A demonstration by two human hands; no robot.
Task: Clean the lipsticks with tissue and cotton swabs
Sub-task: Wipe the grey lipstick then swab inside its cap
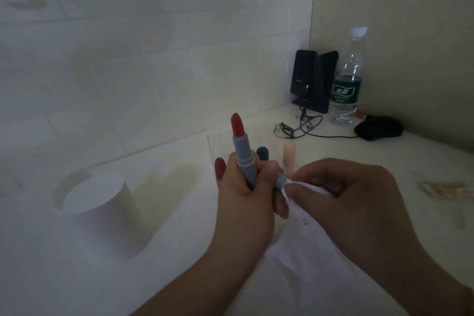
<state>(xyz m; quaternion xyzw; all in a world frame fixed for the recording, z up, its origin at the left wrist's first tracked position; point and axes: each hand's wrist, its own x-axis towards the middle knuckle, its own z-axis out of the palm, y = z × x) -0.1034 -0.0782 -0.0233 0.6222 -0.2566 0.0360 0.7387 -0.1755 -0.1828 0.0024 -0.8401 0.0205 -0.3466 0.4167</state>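
My left hand [246, 182] grips the red lipstick [242, 147] upright, bullet up, plus a grey cap [280, 180] pointing right. My right hand [341, 187], just beside it, pinches the tissue [300, 246] onto that cap. Open counter [333, 146] lies behind; a white cup [102, 202] sits well left.

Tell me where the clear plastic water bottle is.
In the head view, the clear plastic water bottle stands far right in the wall corner, between the black speakers and the black mouse.
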